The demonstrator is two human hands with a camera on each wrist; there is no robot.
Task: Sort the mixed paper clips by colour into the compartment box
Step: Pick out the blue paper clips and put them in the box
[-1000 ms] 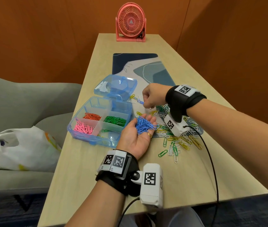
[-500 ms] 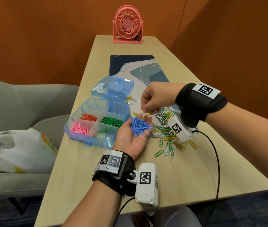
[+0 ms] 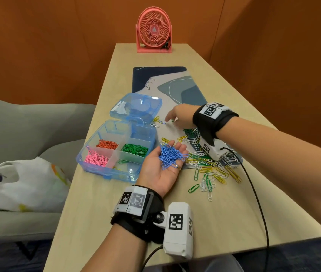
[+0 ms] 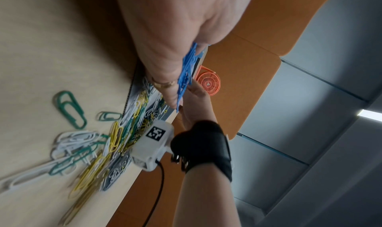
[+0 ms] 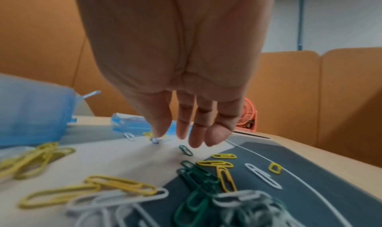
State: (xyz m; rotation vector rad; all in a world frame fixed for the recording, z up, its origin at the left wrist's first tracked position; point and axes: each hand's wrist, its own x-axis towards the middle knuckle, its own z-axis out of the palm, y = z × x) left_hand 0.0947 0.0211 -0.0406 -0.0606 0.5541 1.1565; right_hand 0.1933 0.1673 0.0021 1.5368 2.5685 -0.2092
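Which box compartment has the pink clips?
The near-left compartment of the blue box, closest to the table edge; orange clips sit behind it, green clips to its right.

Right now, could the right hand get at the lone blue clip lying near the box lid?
Probably yes: the right hand hangs open just above the blue clip, thumb tip almost touching, nothing between them.

The left hand [image 3: 162,165] lies palm up, fingers relaxed. The right hand [image 3: 179,118] reaches forward, palm down, with fingers [image 5: 184,124] extended downward.
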